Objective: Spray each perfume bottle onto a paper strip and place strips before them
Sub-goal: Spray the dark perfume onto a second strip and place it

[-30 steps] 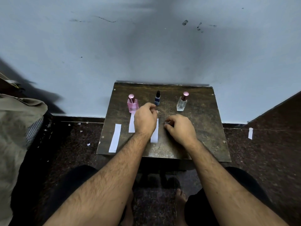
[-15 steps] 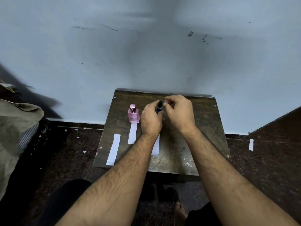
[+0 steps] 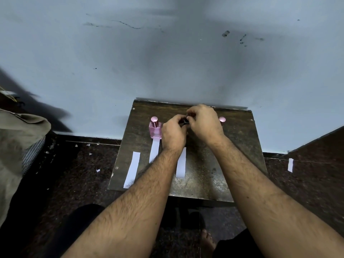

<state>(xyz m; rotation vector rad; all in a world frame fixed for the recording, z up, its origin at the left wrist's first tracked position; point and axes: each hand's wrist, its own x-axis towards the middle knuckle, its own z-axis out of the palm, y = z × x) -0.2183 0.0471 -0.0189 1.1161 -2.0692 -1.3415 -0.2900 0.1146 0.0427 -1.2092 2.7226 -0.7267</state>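
Both hands meet over the far middle of the small dark table (image 3: 240,146). Left hand (image 3: 174,134) and right hand (image 3: 203,123) have fingers curled around a small dark bottle (image 3: 184,123) — only a sliver of it shows between them. A pink bottle (image 3: 154,128) stands to the left, one paper strip (image 3: 154,150) just before it; a second strip (image 3: 181,162) lies under the left wrist, a third (image 3: 132,169) near the table's left edge. Right of the hands — a pink cap (image 3: 222,119) peeks out.

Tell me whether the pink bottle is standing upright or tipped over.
Upright. The pink bottle stands on the table with its round cap on top, and one paper strip lies flat in front of it.
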